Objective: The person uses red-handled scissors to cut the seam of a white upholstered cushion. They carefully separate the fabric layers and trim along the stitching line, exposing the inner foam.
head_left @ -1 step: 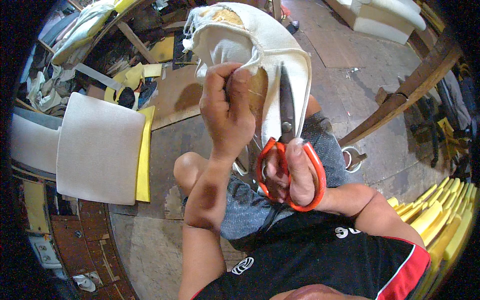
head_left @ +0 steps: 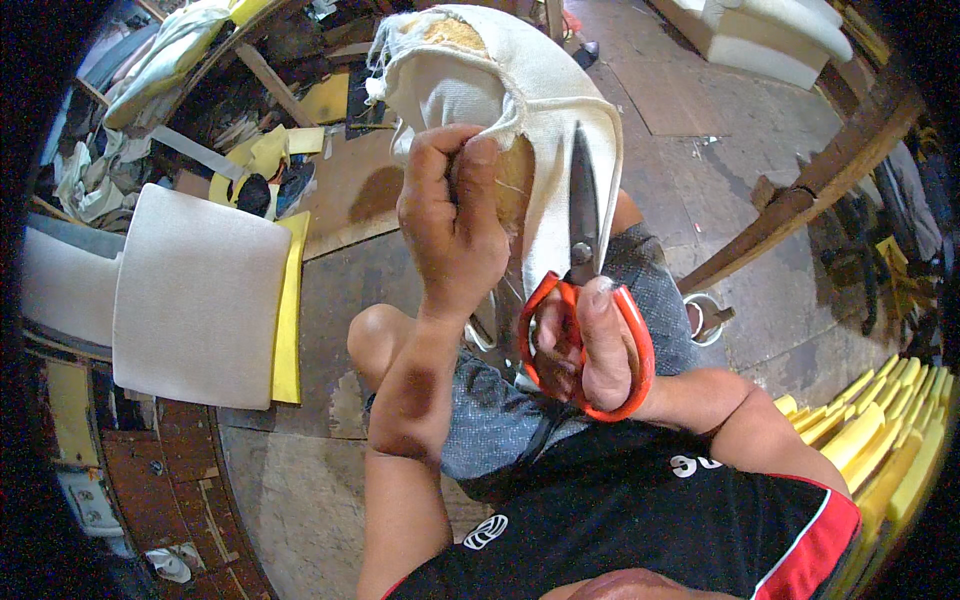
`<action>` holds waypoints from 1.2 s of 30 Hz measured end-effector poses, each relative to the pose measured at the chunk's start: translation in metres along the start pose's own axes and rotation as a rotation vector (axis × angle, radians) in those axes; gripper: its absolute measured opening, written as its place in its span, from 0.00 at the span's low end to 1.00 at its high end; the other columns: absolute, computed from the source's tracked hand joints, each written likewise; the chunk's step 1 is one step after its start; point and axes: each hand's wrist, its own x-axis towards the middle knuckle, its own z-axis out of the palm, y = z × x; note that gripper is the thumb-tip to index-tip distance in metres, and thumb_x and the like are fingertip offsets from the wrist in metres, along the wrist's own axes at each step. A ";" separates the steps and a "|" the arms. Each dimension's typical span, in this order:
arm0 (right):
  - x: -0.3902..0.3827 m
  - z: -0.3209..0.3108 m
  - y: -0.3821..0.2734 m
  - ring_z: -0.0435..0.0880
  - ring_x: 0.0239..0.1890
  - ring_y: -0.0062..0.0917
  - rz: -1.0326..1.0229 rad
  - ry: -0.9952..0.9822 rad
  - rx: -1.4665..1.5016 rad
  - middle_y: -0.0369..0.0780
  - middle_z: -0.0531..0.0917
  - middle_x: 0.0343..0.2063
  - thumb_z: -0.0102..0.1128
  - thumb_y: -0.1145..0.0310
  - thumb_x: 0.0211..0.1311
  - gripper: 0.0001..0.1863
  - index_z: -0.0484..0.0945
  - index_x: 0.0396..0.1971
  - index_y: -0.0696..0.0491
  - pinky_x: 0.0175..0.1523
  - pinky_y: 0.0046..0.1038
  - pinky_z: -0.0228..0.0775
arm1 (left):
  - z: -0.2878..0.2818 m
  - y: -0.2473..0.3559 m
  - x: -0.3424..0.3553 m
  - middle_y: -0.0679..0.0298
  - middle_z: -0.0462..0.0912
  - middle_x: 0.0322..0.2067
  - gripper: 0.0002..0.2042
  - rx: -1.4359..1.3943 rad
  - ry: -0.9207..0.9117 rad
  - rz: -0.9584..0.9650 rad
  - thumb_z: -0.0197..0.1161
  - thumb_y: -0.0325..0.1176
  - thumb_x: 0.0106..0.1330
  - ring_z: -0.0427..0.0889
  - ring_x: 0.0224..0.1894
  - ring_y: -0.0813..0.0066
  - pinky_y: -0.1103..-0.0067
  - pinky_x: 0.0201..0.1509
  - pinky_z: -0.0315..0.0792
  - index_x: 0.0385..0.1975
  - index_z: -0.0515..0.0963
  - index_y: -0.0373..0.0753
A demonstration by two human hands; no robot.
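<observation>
Left hand (head_left: 455,215), center of frame: thumb and curled fingers pinch the rolled edge of a cream woven-fabric cover (head_left: 560,75). Right hand (head_left: 605,365), just below and right: wrapped through the loops of orange-handled, dark-bladed metal scissors (head_left: 582,225); blades look together, pointing up the frame.

The cover sits at upper center, part-wrapped around tan foam (head_left: 515,185), which shows below the pinched edge and again at the frayed top. Blades lie over the cream cloth, right of the foam; cannot tell whether they touch it.

Change: scissors sit slightly farther right than a moment ago; left-hand pinch and cloth look the same. Reads as a small repositioning, with no fresh cut visible.

Outward: grey speckled shorts (head_left: 650,290) under the work. Left of frame, a pale grey square fabric panel (head_left: 200,300) against a yellow foam sheet (head_left: 288,330). Lower right, stacked yellow foam strips (head_left: 870,435).
</observation>
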 end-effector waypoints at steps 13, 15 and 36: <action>-0.001 -0.002 -0.005 0.67 0.11 0.19 0.220 -0.133 0.149 0.34 0.69 0.11 0.36 0.36 0.70 0.36 0.74 0.29 0.57 0.18 0.22 0.60 | 0.002 0.002 -0.002 0.62 0.79 0.31 0.05 -0.025 0.015 0.037 0.58 0.30 0.70 0.78 0.34 0.73 0.78 0.39 0.71 0.38 0.75 0.36; -0.001 -0.002 -0.004 0.67 0.11 0.19 0.215 -0.132 0.146 0.33 0.68 0.11 0.35 0.36 0.70 0.36 0.75 0.29 0.58 0.18 0.22 0.59 | 0.002 0.003 -0.003 0.62 0.79 0.31 0.05 -0.031 0.013 0.037 0.58 0.30 0.70 0.78 0.34 0.74 0.78 0.39 0.70 0.38 0.76 0.37; -0.004 0.008 -0.012 0.68 0.11 0.19 0.188 -0.061 0.116 0.33 0.69 0.10 0.38 0.35 0.69 0.35 0.74 0.25 0.55 0.17 0.23 0.58 | 0.002 0.001 -0.008 0.58 0.80 0.34 0.07 0.104 0.020 0.149 0.59 0.32 0.69 0.79 0.35 0.67 0.75 0.39 0.72 0.40 0.77 0.36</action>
